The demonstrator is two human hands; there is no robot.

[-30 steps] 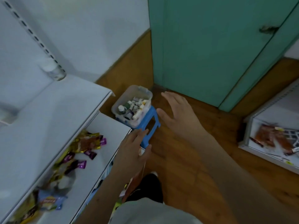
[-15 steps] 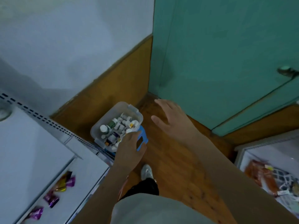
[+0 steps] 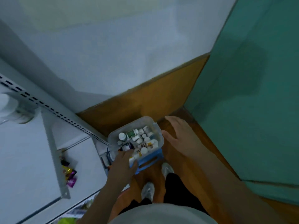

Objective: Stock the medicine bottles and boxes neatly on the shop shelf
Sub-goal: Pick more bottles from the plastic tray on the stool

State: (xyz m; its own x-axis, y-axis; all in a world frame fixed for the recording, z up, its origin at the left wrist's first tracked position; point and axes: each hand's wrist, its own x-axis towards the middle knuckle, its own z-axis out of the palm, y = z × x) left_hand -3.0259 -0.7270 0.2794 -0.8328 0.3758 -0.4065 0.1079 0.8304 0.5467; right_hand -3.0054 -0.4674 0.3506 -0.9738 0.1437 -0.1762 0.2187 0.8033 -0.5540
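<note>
Both hands have closed in on tub (image 3: 111, 136) of medicine bottles (image 3: 139, 139) on blue stool (image 3: 150, 160) | left hand (image 3: 123, 165) grips near rim, right hand (image 3: 181, 136) open beside far rim | lift level, two-handed, toward shelf (image 3: 24, 159).

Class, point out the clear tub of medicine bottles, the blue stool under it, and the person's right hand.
clear tub (image 3: 159, 135): head view, on its right rim.
blue stool (image 3: 150, 160): head view, on the seat by the handle slot.
right hand (image 3: 179, 136): head view, on the back of the hand.
</note>
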